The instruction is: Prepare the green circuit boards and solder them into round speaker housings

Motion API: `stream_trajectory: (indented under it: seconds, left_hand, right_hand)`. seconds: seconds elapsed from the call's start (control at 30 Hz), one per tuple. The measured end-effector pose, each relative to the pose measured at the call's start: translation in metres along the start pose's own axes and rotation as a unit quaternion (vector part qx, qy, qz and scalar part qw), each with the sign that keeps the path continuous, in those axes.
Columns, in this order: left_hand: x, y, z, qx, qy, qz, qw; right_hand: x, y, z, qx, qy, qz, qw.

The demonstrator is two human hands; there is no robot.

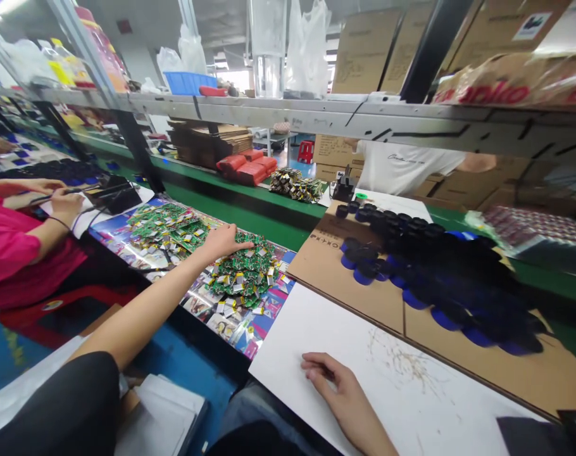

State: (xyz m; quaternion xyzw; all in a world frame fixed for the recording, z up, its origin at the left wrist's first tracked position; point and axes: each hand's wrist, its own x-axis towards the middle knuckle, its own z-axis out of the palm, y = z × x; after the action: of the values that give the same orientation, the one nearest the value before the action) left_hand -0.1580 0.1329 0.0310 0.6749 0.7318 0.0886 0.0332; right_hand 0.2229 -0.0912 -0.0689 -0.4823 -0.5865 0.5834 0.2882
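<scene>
My left hand (223, 242) reaches out over a heap of small green circuit boards (245, 272), with the thumb stretched out along the top of the heap. The other fingers are partly hidden, and nothing shows in its grip. White and yellow battery-like pieces are mixed in with the boards. A second heap of green boards (167, 228) lies just left of that hand. On a white sheet (316, 323) in front of me rests my right hand (338, 389), loosely curled with thumb and fingers apart, holding nothing.
Rows of black and blue round parts (425, 272) stand on a cardboard sheet (316, 256) at right. Thin brown scraps (406, 364) litter the white sheet. A metal shelf (269, 111) crosses above. Co-workers in a pink sleeve (22, 234) and a white shirt (397, 164) are nearby.
</scene>
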Motion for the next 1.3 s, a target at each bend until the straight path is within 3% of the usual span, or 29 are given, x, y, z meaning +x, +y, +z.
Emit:
stream_trajectory:
  seconds: [0.2,0.37,0.43,0.57,0.7,0.83,0.97,1.1,1.3]
  left_hand:
    - [-0.017,0.022,-0.006,-0.16,0.083,0.032,0.983]
    - [-0.035,0.061,-0.014,-0.429,0.128,0.106,0.888]
    - [-0.043,0.086,-0.014,-0.498,0.089,0.145,0.85]
    - [-0.06,0.147,-0.003,-0.601,-0.055,0.188,0.775]
    - [-0.072,0.208,0.027,-0.617,-0.133,0.216,0.745]
    - [-0.077,0.25,0.064,-0.662,-0.159,0.179,0.71]
    - [-0.081,0.263,0.089,-0.7,-0.187,0.126,0.678]
    - [-0.076,0.254,0.097,-0.712,-0.222,0.092,0.66]
    - [-0.059,0.24,0.097,-0.735,-0.25,0.058,0.627]
  right_hand:
    - [-0.003,-0.001,0.006,0.013,0.023,-0.027,0.999]
    - [0.007,-0.023,-0.015,0.031,0.046,-0.072,0.996]
    - [0.019,-0.037,-0.026,0.017,0.091,-0.109,0.99]
    - [0.048,-0.063,-0.048,0.036,0.21,-0.177,0.961]
    - [0.068,-0.067,-0.068,0.035,0.256,-0.155,0.953]
    - [0.073,-0.05,-0.08,0.062,0.376,-0.14,0.914]
    - [0.076,-0.034,-0.081,0.08,0.408,-0.114,0.902]
    - [0.086,-0.034,-0.074,0.137,0.357,-0.102,0.919]
    - [0.104,-0.054,-0.068,0.247,0.282,-0.092,0.923]
